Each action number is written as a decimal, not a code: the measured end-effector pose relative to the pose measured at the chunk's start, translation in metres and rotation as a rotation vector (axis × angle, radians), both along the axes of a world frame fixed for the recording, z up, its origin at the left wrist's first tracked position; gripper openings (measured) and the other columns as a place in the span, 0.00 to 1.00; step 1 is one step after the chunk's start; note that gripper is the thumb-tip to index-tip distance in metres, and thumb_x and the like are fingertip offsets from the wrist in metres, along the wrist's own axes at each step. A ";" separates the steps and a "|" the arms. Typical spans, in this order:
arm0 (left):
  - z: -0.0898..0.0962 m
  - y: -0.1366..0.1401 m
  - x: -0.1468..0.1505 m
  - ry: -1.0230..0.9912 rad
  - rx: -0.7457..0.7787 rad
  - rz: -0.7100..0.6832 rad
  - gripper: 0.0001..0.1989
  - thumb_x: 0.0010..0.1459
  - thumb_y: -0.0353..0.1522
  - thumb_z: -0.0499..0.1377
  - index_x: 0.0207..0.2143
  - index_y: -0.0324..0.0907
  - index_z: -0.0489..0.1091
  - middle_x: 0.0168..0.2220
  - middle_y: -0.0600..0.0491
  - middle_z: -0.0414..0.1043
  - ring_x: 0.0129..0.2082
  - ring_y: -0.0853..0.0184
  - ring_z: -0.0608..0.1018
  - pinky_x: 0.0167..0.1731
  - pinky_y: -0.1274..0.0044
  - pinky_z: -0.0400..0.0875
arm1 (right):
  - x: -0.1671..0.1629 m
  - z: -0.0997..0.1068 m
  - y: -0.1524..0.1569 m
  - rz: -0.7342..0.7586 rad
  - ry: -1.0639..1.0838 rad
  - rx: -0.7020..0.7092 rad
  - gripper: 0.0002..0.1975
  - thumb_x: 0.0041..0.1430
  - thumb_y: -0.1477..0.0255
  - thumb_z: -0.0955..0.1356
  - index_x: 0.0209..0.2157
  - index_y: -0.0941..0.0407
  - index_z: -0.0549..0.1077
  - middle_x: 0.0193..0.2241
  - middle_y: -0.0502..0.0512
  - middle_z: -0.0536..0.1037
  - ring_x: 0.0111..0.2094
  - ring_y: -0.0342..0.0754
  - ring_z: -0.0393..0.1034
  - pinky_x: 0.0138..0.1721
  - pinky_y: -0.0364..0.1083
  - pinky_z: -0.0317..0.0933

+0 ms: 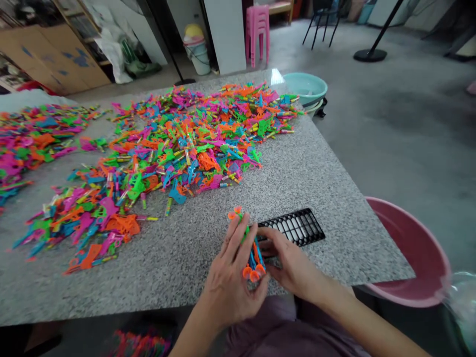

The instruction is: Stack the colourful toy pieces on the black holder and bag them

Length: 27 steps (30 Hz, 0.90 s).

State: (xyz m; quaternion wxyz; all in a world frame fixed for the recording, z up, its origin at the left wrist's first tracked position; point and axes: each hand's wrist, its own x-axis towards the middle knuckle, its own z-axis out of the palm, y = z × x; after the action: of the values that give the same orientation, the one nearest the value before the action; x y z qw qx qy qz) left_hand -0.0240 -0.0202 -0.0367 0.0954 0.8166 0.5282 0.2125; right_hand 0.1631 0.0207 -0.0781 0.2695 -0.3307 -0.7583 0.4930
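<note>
Near the table's front edge, my left hand [232, 277] wraps over a small bundle of toy suction-cup darts [255, 255]. Their shafts are blue, orange and green, and orange cups show at both ends of the bundle. My right hand [293, 265] closes on the bundle's right side, fingers curled and thumb low by the near cups. Part of the bundle is hidden under my left fingers. Just beyond my right hand lies a black plastic lattice tray [297, 227], its left end partly covered by the fingers.
A large heap of colourful toy guns [186, 144] spreads over the speckled stone table [178, 267], with another pile [33, 139] at far left. Beyond the table's right edge stand a pink basin [412, 248] and, farther back, a teal basin [307, 87]. Pink stools [257, 32] stand behind.
</note>
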 end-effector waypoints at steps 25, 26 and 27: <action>-0.008 0.007 -0.008 -0.047 0.172 0.006 0.14 0.57 0.26 0.59 0.46 0.42 0.68 0.55 0.46 0.71 0.68 0.50 0.54 0.55 0.55 0.72 | -0.065 0.018 0.230 -0.275 -0.719 0.195 0.23 0.61 0.64 0.68 0.53 0.63 0.67 0.45 0.66 0.77 0.45 0.53 0.73 0.42 0.45 0.64; -0.008 0.006 -0.009 -0.052 0.166 0.005 0.14 0.56 0.26 0.60 0.46 0.42 0.68 0.55 0.46 0.71 0.68 0.49 0.54 0.55 0.55 0.72 | -0.070 0.018 0.225 -0.293 -0.741 0.158 0.25 0.60 0.65 0.69 0.54 0.64 0.66 0.45 0.67 0.77 0.45 0.54 0.74 0.42 0.45 0.64; -0.007 0.006 -0.011 -0.056 0.157 0.000 0.14 0.56 0.26 0.60 0.46 0.42 0.68 0.56 0.46 0.70 0.68 0.49 0.54 0.55 0.55 0.72 | -0.071 0.017 0.219 -0.289 -0.755 0.131 0.24 0.59 0.65 0.69 0.53 0.64 0.67 0.44 0.67 0.78 0.44 0.54 0.74 0.41 0.45 0.65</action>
State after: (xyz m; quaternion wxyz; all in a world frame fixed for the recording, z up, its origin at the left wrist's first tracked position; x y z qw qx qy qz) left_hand -0.0348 -0.0146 -0.0435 0.0460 0.8153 0.5068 0.2761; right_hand 0.0922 0.2396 -0.0608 0.0593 -0.5737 -0.7795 0.2445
